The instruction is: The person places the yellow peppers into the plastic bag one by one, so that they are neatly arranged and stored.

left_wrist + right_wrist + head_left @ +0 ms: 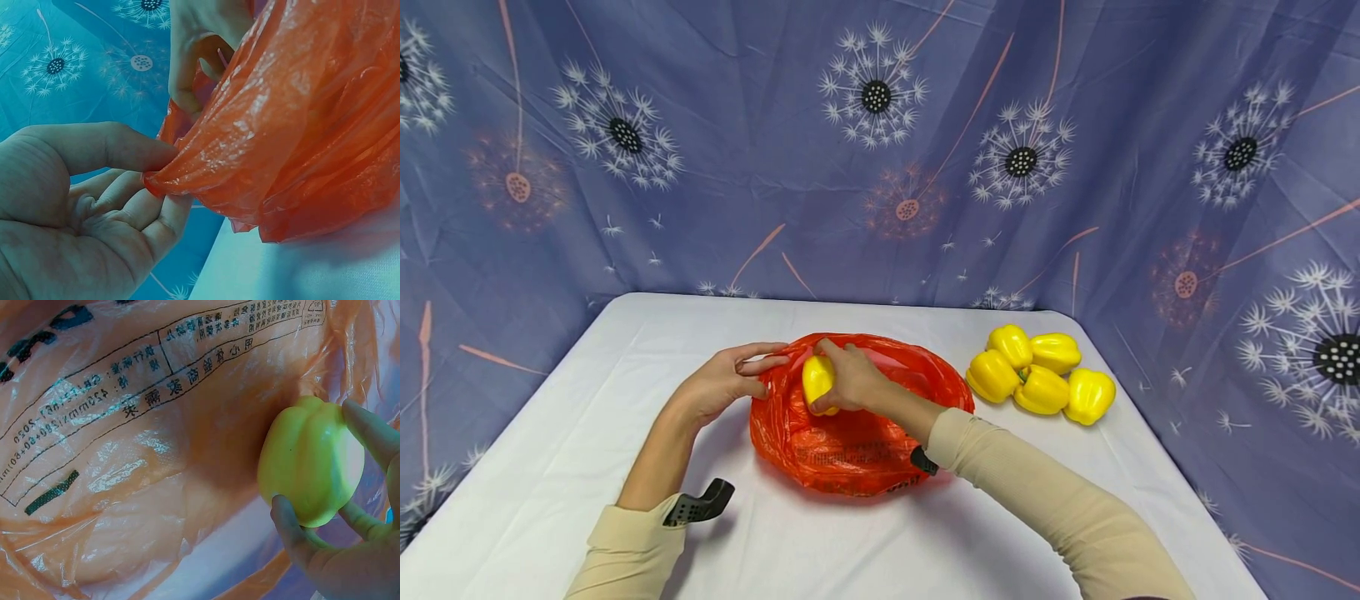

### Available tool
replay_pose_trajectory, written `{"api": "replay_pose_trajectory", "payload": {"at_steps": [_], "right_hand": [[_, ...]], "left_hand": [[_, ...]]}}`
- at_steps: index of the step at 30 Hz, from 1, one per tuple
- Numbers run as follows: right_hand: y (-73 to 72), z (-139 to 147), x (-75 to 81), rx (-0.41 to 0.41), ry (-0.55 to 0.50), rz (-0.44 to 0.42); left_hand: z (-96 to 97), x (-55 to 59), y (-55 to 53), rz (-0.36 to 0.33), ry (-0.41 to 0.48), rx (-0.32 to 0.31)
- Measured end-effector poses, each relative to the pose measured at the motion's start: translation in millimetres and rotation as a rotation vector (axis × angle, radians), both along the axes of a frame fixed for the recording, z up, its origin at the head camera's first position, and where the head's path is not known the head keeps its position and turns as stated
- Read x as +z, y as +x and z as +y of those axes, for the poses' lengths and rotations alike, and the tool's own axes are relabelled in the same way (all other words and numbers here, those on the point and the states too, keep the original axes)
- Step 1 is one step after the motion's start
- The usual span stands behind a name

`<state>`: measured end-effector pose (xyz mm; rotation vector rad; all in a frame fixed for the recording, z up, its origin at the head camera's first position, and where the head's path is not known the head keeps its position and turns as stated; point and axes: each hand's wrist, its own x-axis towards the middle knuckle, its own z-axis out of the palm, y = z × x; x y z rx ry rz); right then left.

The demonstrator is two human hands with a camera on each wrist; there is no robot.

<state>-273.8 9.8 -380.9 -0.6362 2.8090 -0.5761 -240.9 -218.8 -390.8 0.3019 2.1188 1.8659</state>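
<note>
Pinching the bag point(865, 433) with left hand point(718, 383), fingers curled round a pepper point(817, 382) inside with right hand point(852, 379); could lose the bag by pinching too lightly.

In the head view, the bare right hand point(853, 379) hid part of the glossy yellow bell pepper point(817, 382), and the dark printing point(850, 456) on the crinkled red plastic bag point(775, 442) was too small to read. The left wrist view cropped the bag — top and right — and the right wrist view's right edge cut the hand off.
</note>
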Motion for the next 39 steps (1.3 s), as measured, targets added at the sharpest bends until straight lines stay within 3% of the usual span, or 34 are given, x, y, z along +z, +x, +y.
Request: {"api": "replay_pose_trajectory", "payload": {"at_steps": [13,39], "right_hand": [[-3.2,4.7,-0.8,-0.007,0.000,-0.028],[-1.2,8.4,-2.7,0.030,-0.008,0.001]], "left_hand": [[-0.3,-1.2,-0.5,0.009,-0.029,-0.007],[2.4,-2.5,0.2,0.009,-0.015,0.009]]}}
